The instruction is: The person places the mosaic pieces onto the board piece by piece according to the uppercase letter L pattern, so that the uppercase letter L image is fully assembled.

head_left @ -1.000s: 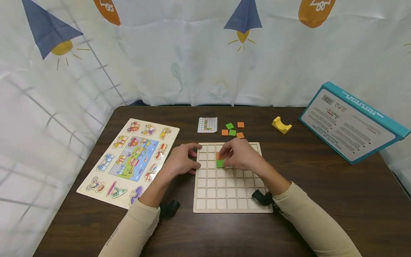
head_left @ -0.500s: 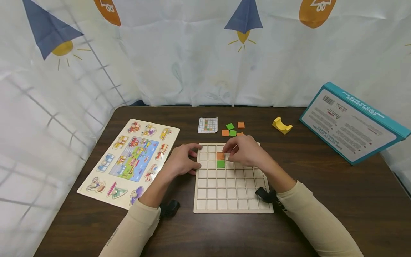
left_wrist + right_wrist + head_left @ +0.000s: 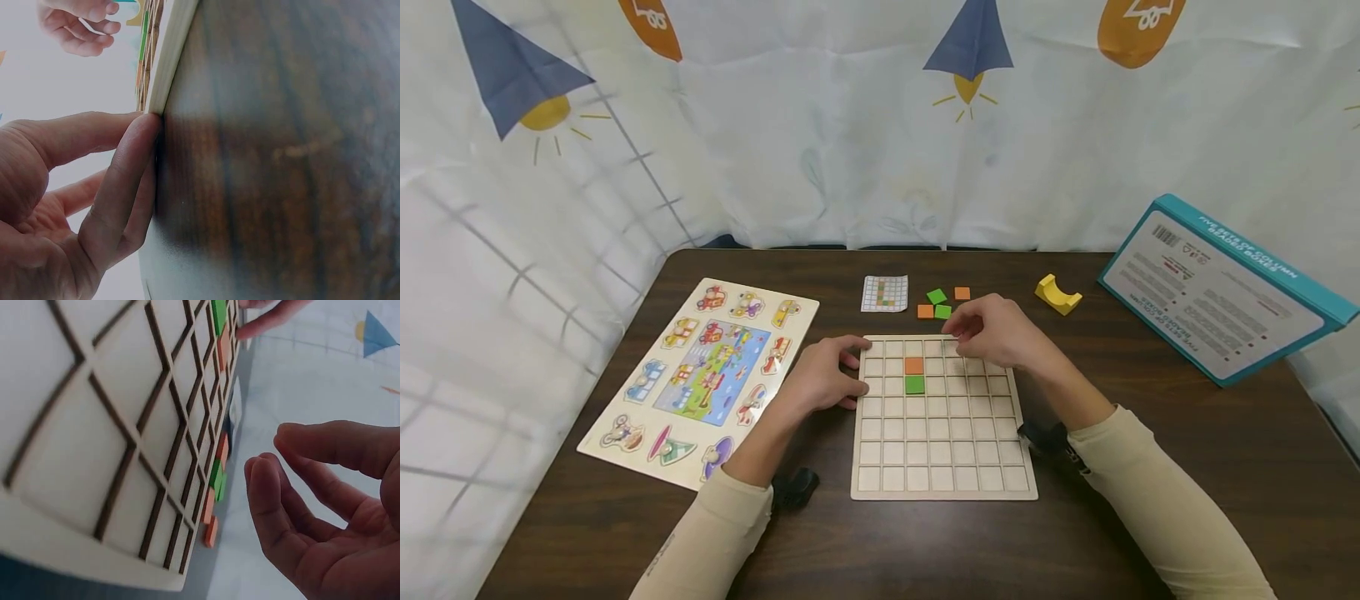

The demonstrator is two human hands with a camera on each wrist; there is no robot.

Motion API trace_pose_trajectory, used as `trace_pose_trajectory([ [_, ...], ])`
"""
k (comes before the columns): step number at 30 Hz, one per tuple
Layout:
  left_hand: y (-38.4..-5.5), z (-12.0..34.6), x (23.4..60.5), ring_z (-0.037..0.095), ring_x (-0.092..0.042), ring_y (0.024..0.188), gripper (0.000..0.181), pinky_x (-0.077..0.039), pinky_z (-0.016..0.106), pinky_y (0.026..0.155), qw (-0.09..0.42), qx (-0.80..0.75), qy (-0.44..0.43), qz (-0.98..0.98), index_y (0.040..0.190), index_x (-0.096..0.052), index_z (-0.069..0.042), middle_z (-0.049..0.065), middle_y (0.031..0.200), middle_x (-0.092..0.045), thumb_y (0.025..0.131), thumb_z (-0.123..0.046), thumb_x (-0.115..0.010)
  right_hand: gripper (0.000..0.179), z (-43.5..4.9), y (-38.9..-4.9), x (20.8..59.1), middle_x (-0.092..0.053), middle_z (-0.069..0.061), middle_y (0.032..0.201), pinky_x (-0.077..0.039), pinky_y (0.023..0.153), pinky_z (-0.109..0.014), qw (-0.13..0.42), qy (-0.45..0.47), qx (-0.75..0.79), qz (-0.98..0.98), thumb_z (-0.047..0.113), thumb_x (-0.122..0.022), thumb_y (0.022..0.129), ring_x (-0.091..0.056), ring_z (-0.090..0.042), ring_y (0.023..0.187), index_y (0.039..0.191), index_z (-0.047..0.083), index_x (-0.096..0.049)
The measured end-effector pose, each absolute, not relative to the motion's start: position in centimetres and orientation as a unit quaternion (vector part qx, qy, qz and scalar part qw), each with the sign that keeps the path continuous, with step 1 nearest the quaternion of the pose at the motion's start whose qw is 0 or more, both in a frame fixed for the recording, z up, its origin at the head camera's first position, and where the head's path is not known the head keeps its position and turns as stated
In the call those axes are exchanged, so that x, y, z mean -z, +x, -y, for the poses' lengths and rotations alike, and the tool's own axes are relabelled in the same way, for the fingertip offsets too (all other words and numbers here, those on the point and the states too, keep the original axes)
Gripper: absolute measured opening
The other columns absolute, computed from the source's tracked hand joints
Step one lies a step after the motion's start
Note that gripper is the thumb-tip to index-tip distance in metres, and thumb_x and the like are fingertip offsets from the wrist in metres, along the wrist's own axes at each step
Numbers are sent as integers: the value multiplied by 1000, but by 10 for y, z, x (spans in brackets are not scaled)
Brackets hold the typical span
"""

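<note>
A wooden grid board [image 3: 943,454] lies in front of me. One orange tile [image 3: 913,366] and one green tile [image 3: 914,384] sit in adjoining cells of its third column. My left hand [image 3: 823,375] touches the board's left edge with thumb and fingertips; in the left wrist view a thumb [image 3: 128,169] presses that edge. Over the far right part of the board hovers my right hand [image 3: 1000,329], loosely bent. The right wrist view shows a gap between its thumb and fingers, holding nothing. Loose orange and green tiles [image 3: 942,312] lie beyond the board, one hidden by this hand.
Behind the board lies a small pattern card [image 3: 884,293]. A picture puzzle board [image 3: 790,312] with knobbed pieces is at left. Farther right are a yellow curved block [image 3: 1058,295] and a teal box [image 3: 1217,292] standing tilted. A printed curtain [image 3: 850,167] hangs behind the table.
My right hand has let go of the orange tile in the grid and moved right and away from me, toward the loose tiles. The left hand stays at the board's edge.
</note>
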State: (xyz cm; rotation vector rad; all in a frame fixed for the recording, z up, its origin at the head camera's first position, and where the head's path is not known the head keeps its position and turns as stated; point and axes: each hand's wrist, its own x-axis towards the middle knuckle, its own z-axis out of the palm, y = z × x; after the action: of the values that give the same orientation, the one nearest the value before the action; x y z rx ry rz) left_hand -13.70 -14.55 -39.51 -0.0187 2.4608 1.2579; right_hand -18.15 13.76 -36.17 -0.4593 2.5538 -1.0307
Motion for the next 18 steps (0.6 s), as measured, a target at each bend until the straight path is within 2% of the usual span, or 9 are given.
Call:
trace_pose_trajectory([
  [7, -137, 145, 396, 19, -72, 58, 66, -67, 33, 56, 188, -447, -5, -874, 142, -62, -12, 19, 114, -62, 82, 5, -82, 26, -154, -201, 366, -73, -17, 110, -61, 84, -38, 158, -147, 379, -900, 1, -72, 89, -67, -26, 97, 115, 3, -76],
  [18, -136, 144, 395, 19, -72, 59, 66, -67, 33, 56, 187, -439, -8, -879, 143, -62, -13, 19, 115, -62, 82, 4, -83, 28, -161, -227, 376, -73, -18, 111, -60, 84, -36, 162, -108, 402, -894, -1, -75, 88, -67, -26, 98, 116, 2, -76],
])
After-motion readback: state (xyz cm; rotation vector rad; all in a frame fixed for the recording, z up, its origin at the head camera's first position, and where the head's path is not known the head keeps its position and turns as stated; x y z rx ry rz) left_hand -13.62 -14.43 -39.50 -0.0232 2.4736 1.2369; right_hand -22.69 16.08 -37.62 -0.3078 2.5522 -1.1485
